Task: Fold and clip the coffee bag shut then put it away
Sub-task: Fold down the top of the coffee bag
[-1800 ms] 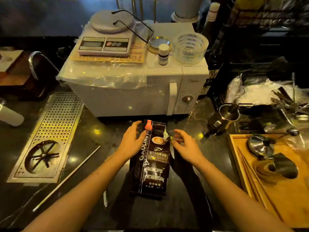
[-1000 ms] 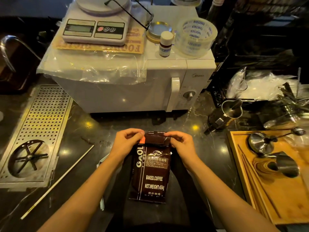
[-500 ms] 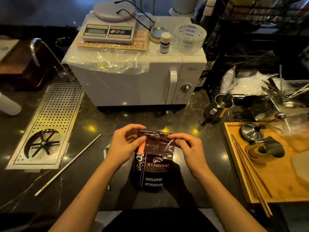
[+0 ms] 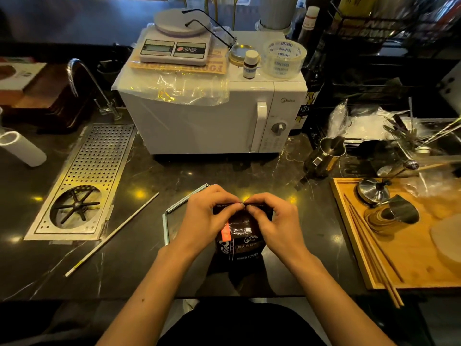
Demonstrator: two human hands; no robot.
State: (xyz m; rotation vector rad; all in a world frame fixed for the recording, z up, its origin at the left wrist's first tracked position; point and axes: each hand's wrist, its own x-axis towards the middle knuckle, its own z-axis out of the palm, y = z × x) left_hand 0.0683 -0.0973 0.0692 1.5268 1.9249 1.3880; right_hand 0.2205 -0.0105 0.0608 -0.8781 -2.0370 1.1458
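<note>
A dark brown coffee bag (image 4: 240, 242) with white lettering and an orange sticker stands on the black counter near its front edge. Its top is rolled down into a fold. My left hand (image 4: 205, 221) pinches the left half of the fold, and my right hand (image 4: 274, 224) pinches the right half, fingertips meeting at the middle. A long pale blue clip (image 4: 172, 213), bent open at an angle, lies on the counter just left of my left hand, partly hidden behind it.
A white microwave (image 4: 212, 116) carrying a scale, tape roll and small bottle stands behind the bag. A perforated metal drain tray (image 4: 84, 181) is at left, with a thin white rod (image 4: 112, 234) beside it. At right are a wooden tray (image 4: 399, 245) and a steel pitcher (image 4: 326, 156).
The bag's top has been folded down further, so the bag stands shorter. Both hands have moved together onto the fold. The blue clip shows more beside my left hand.
</note>
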